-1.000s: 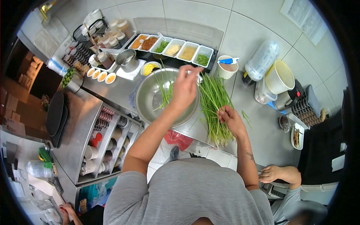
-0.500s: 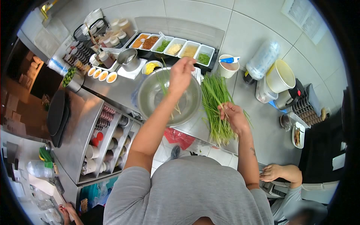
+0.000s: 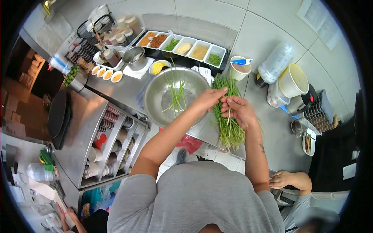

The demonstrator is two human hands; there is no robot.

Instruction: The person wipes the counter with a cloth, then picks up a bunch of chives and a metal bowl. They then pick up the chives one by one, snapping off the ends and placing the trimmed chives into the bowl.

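A steel mixing bowl point(image 3: 150, 97) stands on the counter with some chives point(image 3: 176, 93) lying in it. To its right a large bundle of long chives point(image 3: 231, 134) is spread on the counter. My right hand point(image 3: 239, 110) is over the bundle, fingers curled around a few pale-ended chive stalks. Right beside it, my left hand point(image 3: 211, 99) has its fingers drawn together close to my right fingertips; what lies between them is hidden.
Behind the bowl is a row of white tubs point(image 3: 182, 47) of toppings. A small steel pot point(image 3: 136, 62) and sauce cups point(image 3: 107, 74) stand left. At right are white buckets point(image 3: 293, 79) and a dish point(image 3: 309, 141). Another person's hand point(image 3: 281, 179) shows lower right.
My left hand has moved from above the bowl rightward and down to my right hand. The chives that hung over the bowl now lie in it. My right hand has shifted slightly up.
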